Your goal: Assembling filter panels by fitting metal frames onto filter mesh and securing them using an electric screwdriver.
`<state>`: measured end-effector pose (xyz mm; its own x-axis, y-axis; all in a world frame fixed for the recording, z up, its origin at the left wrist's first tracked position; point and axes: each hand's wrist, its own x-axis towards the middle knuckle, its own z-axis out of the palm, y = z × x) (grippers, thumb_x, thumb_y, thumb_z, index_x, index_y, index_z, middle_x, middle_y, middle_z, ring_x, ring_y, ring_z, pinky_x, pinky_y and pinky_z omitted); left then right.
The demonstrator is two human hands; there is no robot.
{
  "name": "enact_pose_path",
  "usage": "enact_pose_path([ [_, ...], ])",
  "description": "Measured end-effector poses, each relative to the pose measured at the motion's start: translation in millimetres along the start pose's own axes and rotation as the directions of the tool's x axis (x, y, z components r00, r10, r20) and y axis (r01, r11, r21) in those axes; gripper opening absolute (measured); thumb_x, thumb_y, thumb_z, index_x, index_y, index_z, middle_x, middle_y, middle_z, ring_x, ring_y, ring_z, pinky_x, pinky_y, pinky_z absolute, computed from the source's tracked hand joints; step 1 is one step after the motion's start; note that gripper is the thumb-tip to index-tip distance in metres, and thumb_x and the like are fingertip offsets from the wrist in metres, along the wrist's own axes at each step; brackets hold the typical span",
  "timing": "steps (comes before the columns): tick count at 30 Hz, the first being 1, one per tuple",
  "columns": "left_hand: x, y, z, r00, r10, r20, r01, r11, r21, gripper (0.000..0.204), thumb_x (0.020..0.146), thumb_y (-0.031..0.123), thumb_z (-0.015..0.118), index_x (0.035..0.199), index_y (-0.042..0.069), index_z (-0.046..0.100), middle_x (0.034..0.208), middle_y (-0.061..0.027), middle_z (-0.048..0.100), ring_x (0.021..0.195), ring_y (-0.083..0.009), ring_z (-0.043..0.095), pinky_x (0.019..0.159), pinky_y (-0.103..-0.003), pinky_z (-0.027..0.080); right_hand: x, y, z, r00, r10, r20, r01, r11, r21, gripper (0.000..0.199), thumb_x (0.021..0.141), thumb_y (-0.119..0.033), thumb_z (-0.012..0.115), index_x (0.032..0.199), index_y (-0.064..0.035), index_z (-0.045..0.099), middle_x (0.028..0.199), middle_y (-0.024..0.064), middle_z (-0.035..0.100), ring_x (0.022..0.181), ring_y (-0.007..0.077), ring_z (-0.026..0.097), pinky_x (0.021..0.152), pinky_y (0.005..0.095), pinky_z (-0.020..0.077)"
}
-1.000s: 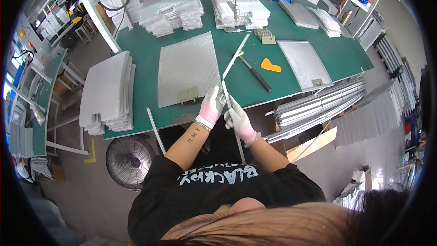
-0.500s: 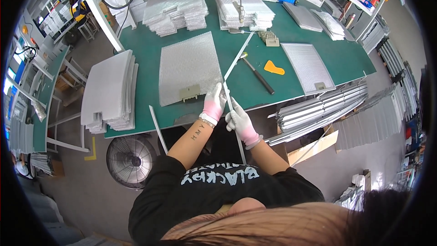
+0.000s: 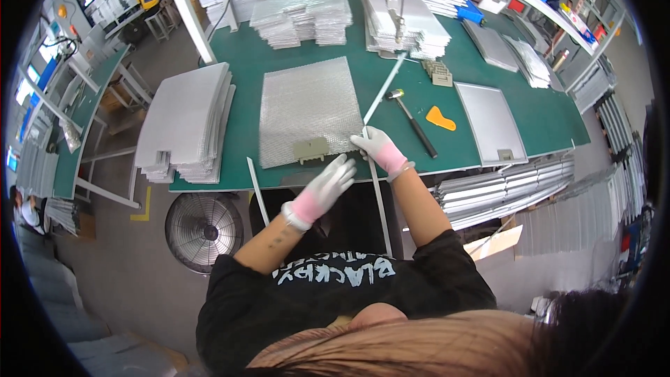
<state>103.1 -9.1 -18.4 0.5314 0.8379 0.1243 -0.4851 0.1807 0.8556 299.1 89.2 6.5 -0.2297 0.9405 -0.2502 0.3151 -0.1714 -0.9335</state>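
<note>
Your green workbench (image 3: 488, 108) fills the upper half of the view, and everything else sits around the mesh panel (image 3: 307, 108) that lies flat in the middle of it, close to the near edge. To the left of that panel a tall stack of the same silvery sheets (image 3: 185, 119) hangs a little over the bench end. Beyond the panel, at the far side of the bench, two more heaps of mesh sheets (image 3: 300, 10) stand side by side. To its right, past the tools, a framed filter panel (image 3: 492, 122) lies flat, well apart from it. Below the panel, under the bench edge, a round floor fan (image 3: 202, 227) stands on the floor.

A long thin metal strip (image 3: 384, 87) runs along the panel's right edge, slanting away from you. Your right hand (image 3: 377, 148), in a white and pink glove, is closed on the near end of that strip at the panel's lower right corner. A second strip (image 3: 378, 202) runs from there down off the bench edge toward you. Your left hand (image 3: 326, 185), gloved the same way, hovers just below the panel's near edge with its fingers spread and nothing in it, just beside the small tan latch piece (image 3: 310, 148) fixed to that edge.

Right of the panel lie a hammer (image 3: 412, 122) and, past it, an orange scraper (image 3: 440, 119).
</note>
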Motion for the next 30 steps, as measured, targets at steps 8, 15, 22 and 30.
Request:
enact_pose_path([
  [8,-79,68,-146,0.625,0.713,-0.318,0.388,0.069,0.919,0.036,0.099,0.021,0.049,0.124,-0.003,0.059,0.122,-0.019,0.063,0.117,-0.0337,0.057,0.104,-0.041,0.041,9,20,10,0.996,-0.047,0.07,0.019,0.934,0.358,0.014,0.098,-0.016,0.054,0.091,-0.0071,0.047,0.071,0.0003,0.047,0.059,0.0085,0.045,0.054,0.0253,0.0414],
  [15,-58,58,-168,0.833,0.382,-0.4,0.199,0.467,0.862,0.041,0.104,0.026,0.042,0.133,-0.002,0.049,0.127,-0.0191,0.058,0.114,-0.0333,0.057,0.098,-0.043,0.044,3,23,7,0.989,-0.133,0.07,0.081,0.863,0.498,0.013,0.099,-0.013,0.051,0.089,-0.0093,0.043,0.071,-0.0003,0.043,0.059,0.009,0.042,0.054,0.025,0.0386],
  [22,-48,97,-97,0.876,0.193,-0.443,-0.103,0.97,0.219,0.049,0.094,0.006,0.06,0.137,-0.002,0.04,0.121,-0.0094,0.058,0.11,-0.014,0.059,0.094,-0.029,0.051,-28,16,-4,0.977,-0.206,-0.053,0.208,0.875,0.438,0.019,0.101,-0.015,0.052,0.086,-0.0087,0.042,0.074,0.0004,0.043,0.059,0.0099,0.045,0.055,0.0253,0.0415],
  [30,-41,99,-61,0.666,0.613,-0.426,-0.227,0.71,0.666,0.058,0.095,0.002,0.053,0.148,-0.007,0.03,0.102,0.0002,0.056,0.089,-0.0041,0.053,0.09,-0.021,0.048,-54,4,-10,0.956,-0.267,-0.119,0.292,0.848,0.443,0.011,0.1,-0.013,0.052,0.101,-0.0037,0.047,0.08,0.0018,0.046,0.065,0.0096,0.046,0.06,0.0261,0.0437],
])
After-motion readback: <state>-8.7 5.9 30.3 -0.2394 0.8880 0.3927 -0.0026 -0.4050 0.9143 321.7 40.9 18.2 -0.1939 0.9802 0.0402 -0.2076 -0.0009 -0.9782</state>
